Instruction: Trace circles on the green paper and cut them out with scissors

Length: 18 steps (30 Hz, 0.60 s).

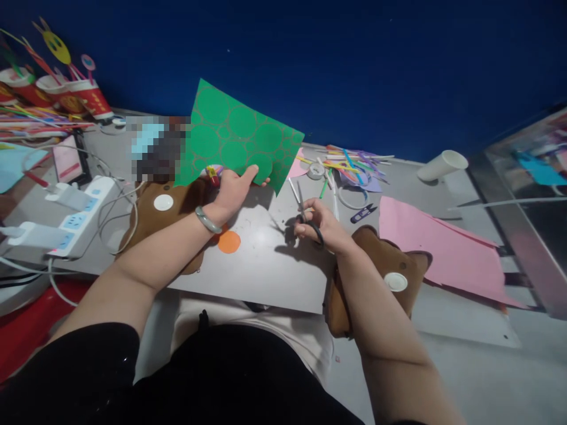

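A green sheet (pixel 239 130) with drawn circles is held up over the table by my left hand (pixel 234 189), thumb on its near side at the lower edge. My right hand (pixel 319 224) is closed around the handles of a pair of scissors (pixel 302 203), whose blades point up and away, to the right of the sheet and apart from it. On the grey table (pixel 261 265) between my forearms lies an orange paper circle (pixel 229 241), with another orange piece partly behind it.
Brown cushions (pixel 148 212) lie beneath both forearms. A white power strip (pixel 88 215) with cables sits left. Right are pink sheets (pixel 443 254), a cutter (pixel 364 213) and a white tube (pixel 443 165). Colourful strips (pixel 349 162) and a tape roll (pixel 316 171) lie behind.
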Each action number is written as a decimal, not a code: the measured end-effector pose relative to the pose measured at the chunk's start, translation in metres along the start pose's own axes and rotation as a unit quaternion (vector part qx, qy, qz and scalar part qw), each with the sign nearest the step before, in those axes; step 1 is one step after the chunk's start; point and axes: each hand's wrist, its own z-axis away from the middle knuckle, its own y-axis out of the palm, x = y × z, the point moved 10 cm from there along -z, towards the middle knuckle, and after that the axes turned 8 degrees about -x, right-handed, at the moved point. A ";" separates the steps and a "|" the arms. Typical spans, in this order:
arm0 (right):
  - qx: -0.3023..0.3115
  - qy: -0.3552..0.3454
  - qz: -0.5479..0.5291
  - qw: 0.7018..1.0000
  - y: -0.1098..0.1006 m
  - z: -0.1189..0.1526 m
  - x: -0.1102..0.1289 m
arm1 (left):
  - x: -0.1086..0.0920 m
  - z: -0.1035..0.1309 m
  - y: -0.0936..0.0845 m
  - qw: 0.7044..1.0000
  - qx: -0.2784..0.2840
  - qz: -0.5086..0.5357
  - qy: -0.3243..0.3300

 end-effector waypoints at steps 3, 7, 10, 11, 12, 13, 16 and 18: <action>-0.029 -0.028 0.001 0.999 -0.008 -0.001 0.006 | -0.006 0.005 0.007 0.999 0.044 0.004 0.013; -0.019 -0.005 0.009 1.000 -0.001 0.000 0.006 | -0.015 0.014 0.015 0.994 0.088 -0.039 0.051; -0.014 0.007 0.015 1.000 0.006 0.001 0.005 | -0.015 0.015 0.020 0.991 0.102 -0.047 0.068; -0.013 0.011 0.020 1.000 0.007 0.001 0.004 | -0.015 0.015 0.021 0.991 0.106 -0.038 0.071; -0.013 0.016 0.025 0.999 0.009 0.001 0.002 | -0.014 0.015 0.023 0.991 0.110 -0.027 0.072; -0.013 0.021 0.028 0.999 0.009 0.001 0.000 | -0.013 0.014 0.024 0.991 0.113 -0.016 0.071; -0.012 0.032 0.033 0.999 0.010 0.000 -0.004 | -0.010 0.014 0.026 0.991 0.115 -0.004 0.061; -0.010 0.035 0.032 0.999 0.011 0.000 -0.006 | -0.008 0.017 0.028 0.991 0.125 -0.002 0.053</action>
